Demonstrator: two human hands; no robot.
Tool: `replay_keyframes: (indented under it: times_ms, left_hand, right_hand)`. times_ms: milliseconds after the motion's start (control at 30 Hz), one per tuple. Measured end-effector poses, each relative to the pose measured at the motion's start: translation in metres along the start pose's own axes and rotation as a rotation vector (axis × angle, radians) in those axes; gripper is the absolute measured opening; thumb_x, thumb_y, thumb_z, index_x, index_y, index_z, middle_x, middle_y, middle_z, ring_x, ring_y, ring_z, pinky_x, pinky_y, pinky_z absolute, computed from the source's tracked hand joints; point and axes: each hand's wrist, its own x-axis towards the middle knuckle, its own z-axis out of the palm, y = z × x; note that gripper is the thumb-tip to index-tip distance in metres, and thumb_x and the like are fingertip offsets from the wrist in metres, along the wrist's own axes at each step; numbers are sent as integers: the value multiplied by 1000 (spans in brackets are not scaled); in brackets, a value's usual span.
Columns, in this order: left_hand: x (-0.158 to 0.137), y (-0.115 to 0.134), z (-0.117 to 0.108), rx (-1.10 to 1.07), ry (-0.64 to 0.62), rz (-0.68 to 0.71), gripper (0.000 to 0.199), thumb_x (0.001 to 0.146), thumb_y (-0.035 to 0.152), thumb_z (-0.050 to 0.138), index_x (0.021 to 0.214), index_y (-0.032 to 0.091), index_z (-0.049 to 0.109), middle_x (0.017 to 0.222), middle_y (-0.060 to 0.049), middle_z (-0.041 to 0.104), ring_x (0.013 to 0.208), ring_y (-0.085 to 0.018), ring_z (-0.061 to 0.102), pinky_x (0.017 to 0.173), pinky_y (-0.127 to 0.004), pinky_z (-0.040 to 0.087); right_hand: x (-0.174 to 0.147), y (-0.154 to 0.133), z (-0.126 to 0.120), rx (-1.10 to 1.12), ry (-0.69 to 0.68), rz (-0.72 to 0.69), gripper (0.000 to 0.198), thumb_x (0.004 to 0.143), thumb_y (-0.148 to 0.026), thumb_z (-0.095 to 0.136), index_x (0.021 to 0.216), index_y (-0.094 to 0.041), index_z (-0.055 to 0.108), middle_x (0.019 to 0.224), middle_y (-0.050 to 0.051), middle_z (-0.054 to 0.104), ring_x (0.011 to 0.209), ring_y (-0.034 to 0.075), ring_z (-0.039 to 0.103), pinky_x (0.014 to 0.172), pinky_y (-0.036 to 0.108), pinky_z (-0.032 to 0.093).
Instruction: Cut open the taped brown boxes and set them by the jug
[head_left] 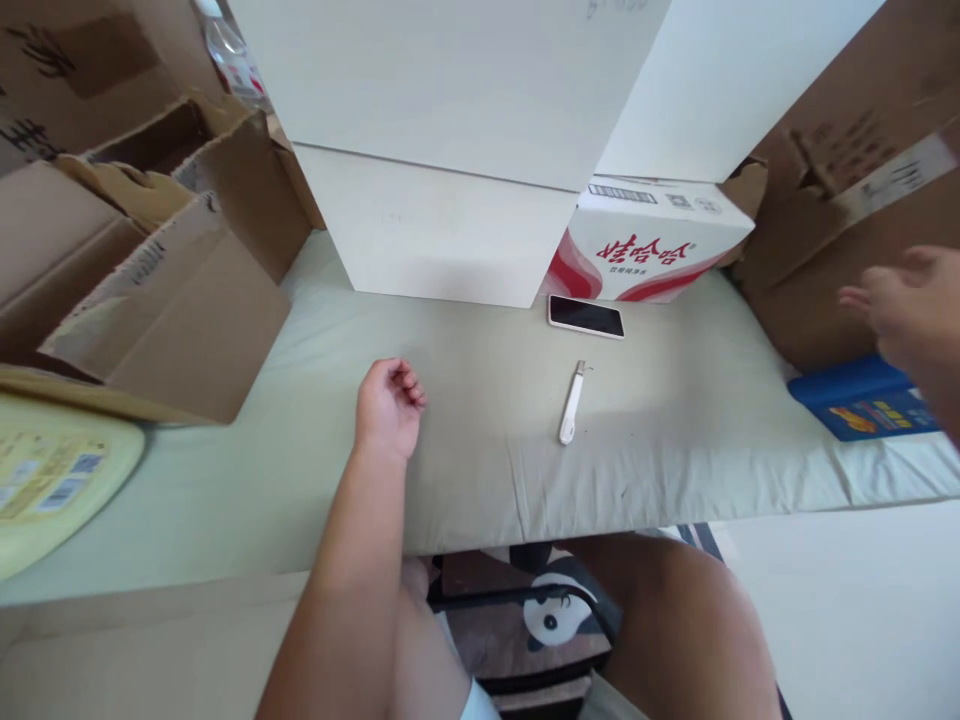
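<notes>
My left hand point(390, 408) rests on the cloth-covered surface point(480, 400) with its fingers curled in; I see nothing in it. To its right lies a slim white-handled tool point(572, 405), perhaps a small cutter, with a metal-looking end. A phone point(586, 316) with a dark screen lies flat behind that tool. At the far right my right hand point(904, 300) is raised, blurred, its fingers partly spread with nothing visible in them. Below it, near the surface's front edge, is a blue package point(862, 400) with orange and yellow print.
White panels or boxes point(442, 220) stand at the back centre, beside a red-and-white carton point(645, 240). Open cardboard boxes point(180, 310) and a pale yellow container point(60, 470) occupy the left. A large brown carton point(832, 250) stands right; a plastic bottle point(232, 55) is behind.
</notes>
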Motion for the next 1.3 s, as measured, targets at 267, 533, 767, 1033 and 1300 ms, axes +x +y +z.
replay_keyframes:
  times_ms: [267,533,767,1033,1300]
  left_hand:
    - [-10,8,-15,-89,3,71,20,79,20,54,60,18,50,50,7,39,42,-6,34,45,-20,27]
    - [-12,23,-50,-244,196,523,29,82,11,47,55,20,40,50,7,32,45,-7,29,47,-22,24]
    - [-12,45,-70,-280,287,610,35,81,6,45,54,20,29,53,6,24,49,-8,23,49,-24,20]
    - [2,56,-98,-157,562,946,25,87,15,45,63,21,39,67,2,34,66,-12,38,64,-26,35]
    - [7,55,-115,-101,658,1070,14,95,36,43,87,25,42,92,-1,47,95,-17,53,89,-31,42]
  right_hand:
    - [-142,29,12,-148,-718,76,17,83,-3,68,86,-20,67,79,7,74,67,16,71,64,30,58]
    - [-322,-60,104,-162,-1423,-715,30,90,-32,62,119,-23,64,103,10,78,94,25,75,84,43,62]
    - [-470,-192,168,-100,-1505,-1200,71,85,-13,50,155,-22,38,92,2,77,76,23,69,78,39,56]
    - [-470,-190,191,-130,-1332,-1231,44,79,-13,52,119,-18,70,100,8,76,88,27,69,84,41,51]
    - [-358,-112,138,22,-1189,-838,24,82,-41,71,100,-25,71,88,4,74,70,21,65,65,36,52]
